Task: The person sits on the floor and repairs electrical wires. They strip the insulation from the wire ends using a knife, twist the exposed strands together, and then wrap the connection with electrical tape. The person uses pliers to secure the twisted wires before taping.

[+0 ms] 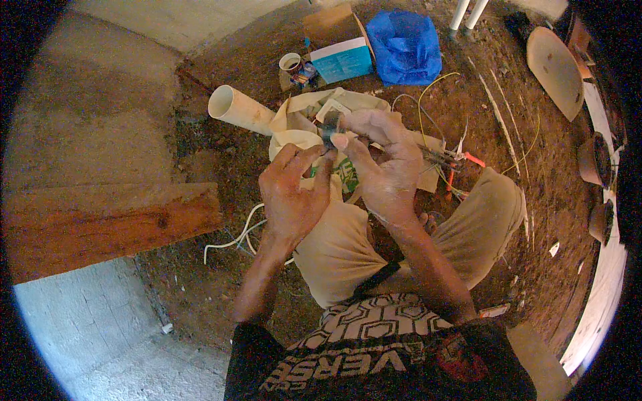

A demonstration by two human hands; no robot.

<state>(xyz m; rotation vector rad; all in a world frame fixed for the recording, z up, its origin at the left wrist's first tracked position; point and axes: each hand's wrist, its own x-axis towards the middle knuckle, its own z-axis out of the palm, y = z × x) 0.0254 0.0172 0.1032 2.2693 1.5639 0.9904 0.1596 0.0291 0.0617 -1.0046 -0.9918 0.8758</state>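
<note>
Both my hands meet in front of me over a beige cloth bag (302, 101). A small dark object (330, 125), too blurred to name for certain, is pinched between the thumb and fingers of my right hand (391, 167). My left hand (297, 194) has its fingertips closed at the object's lower end. Just behind it, a white rectangular fitting (332, 107) lies on the bag. Past my right wrist, tools with red-orange handles (473, 159) and thin wires lie together. My fingers hide part of the dark object.
A white pipe (244, 112) leans at the bag's left. Farther back are a cup (290, 63), an open cardboard box (341, 59) and a blue plastic bag (404, 50). A wooden beam (114, 230) juts in at left; white cable (231, 244) lies beside my left forearm.
</note>
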